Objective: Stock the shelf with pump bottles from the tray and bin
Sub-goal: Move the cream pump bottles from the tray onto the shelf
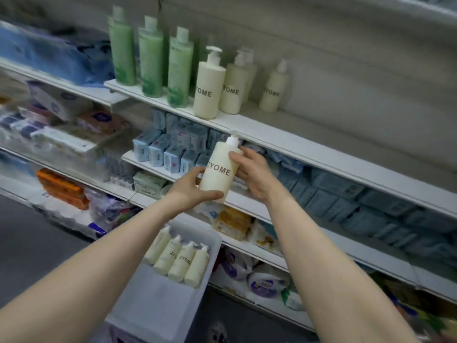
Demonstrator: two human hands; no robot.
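Cream ZYOME pump bottle held mid-air below the top shelf. Left hand grips its base, right hand wraps the shoulder. Long axis near upright, pump up, tilted slightly right. Open slot lies up-right, beside the shelved ZYOME bottles. White tray below holds four more.

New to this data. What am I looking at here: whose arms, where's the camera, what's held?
There is no robot: a person wears one wide-angle camera on the head, looking forward and down at store shelves. Both bare hands hold one cream pump bottle marked ZYOME: the left hand grips its base, the right hand its side. On the upper shelf three like bottles stand beside green bottles. Below, a white tray holds four more lying down.
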